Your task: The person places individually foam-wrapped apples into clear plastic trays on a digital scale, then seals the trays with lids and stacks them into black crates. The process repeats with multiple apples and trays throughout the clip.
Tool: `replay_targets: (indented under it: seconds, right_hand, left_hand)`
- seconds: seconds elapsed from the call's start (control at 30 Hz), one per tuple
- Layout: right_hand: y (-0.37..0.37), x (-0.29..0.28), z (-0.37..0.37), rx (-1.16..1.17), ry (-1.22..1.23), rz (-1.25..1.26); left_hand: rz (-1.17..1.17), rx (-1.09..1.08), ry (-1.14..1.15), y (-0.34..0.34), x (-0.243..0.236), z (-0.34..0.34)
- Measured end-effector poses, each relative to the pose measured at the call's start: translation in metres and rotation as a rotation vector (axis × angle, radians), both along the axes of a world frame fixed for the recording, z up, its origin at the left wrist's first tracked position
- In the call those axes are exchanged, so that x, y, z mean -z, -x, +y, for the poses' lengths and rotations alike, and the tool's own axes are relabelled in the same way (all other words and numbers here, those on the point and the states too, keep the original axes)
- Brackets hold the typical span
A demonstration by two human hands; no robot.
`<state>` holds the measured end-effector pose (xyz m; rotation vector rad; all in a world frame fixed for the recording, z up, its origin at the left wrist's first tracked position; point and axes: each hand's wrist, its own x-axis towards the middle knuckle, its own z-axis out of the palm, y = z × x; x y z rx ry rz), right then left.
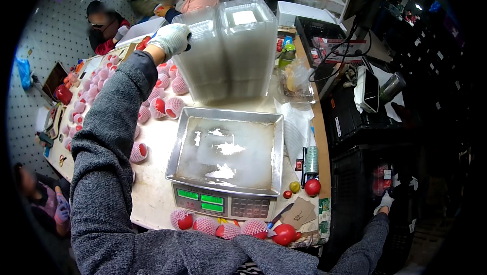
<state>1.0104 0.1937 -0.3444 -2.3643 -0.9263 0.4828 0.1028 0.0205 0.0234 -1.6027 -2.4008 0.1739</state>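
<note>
My left hand (171,40), in a white knit glove, reaches up to the near-left top corner of a tall stack of clear plastic containers (228,59). Its fingers curl at the edge of a container there. Far to the right and low, my gloved right hand (384,202) grips the near edge of a clear pack of red fruit (380,179), inside a dark crate (350,173). Its fingertips are small and partly hidden. Between my arms stands a digital scale (223,201) with a bare metal tray (228,153) and lit green displays.
Red fruit in pink foam nets (175,106) covers the table's left side; more lies before the scale (205,225). A knife (279,215), brown cards (299,213) and loose tomatoes (312,187) lie near right. Cables (350,41) hang at right. Other people sit beyond and left.
</note>
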Motion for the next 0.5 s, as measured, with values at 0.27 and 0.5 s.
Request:
replay_targets:
  seconds: [0.27, 0.5]
  right_hand:
    - [0.084, -0.182, 0.004, -0.437, -0.796, 0.515]
    - [0.380, -0.293, -0.197, -1.384, -0.435, 0.566]
  left_hand:
    - [0.032, 0.006, -0.052, 0.013, -0.021, 0.000]
    - [0.102, 0.477, -0.265, -0.083, 0.008, -0.122]
